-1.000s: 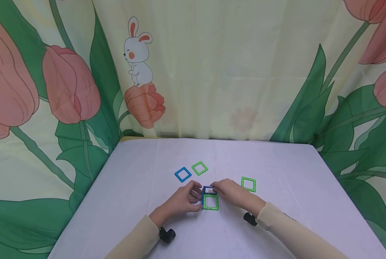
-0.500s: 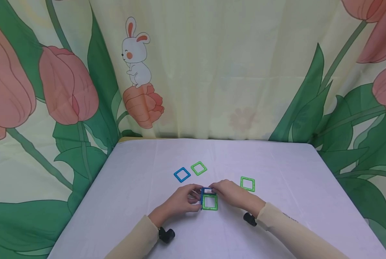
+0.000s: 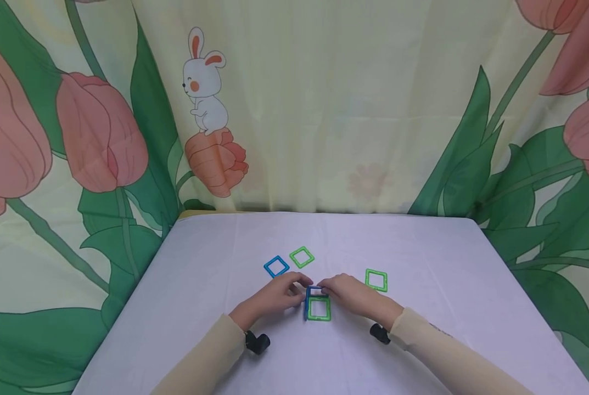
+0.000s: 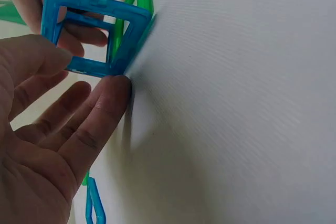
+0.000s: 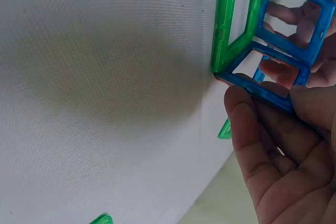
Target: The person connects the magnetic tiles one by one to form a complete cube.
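A green square magnetic tile [image 3: 319,318] lies flat on the table, with two blue square magnetic tiles standing along its edges. My right hand [image 3: 355,296] pinches the rear blue tile [image 5: 273,98] between thumb and fingers, as the right wrist view shows. The left blue tile [image 4: 97,3] stands beside my left hand [image 3: 274,296]. In the left wrist view, the left thumb and a fingertip touch or nearly touch that tile's edge, fingers fairly straight and relaxed. The two blue tiles meet at a corner; parts of the rear one are hidden by right fingers.
Behind the left hand lie a loose blue tile [image 3: 276,266] and a green tile [image 3: 301,257]. Another green tile [image 3: 376,280] lies beyond the right hand. The white-covered table [image 3: 422,247] ends at a tulip-patterned curtain [image 3: 299,109].
My left hand has shifted away from me along the left blue tile, its thumb leaving the tile's near lower corner. The right hand keeps its pinch on the rear blue tile.
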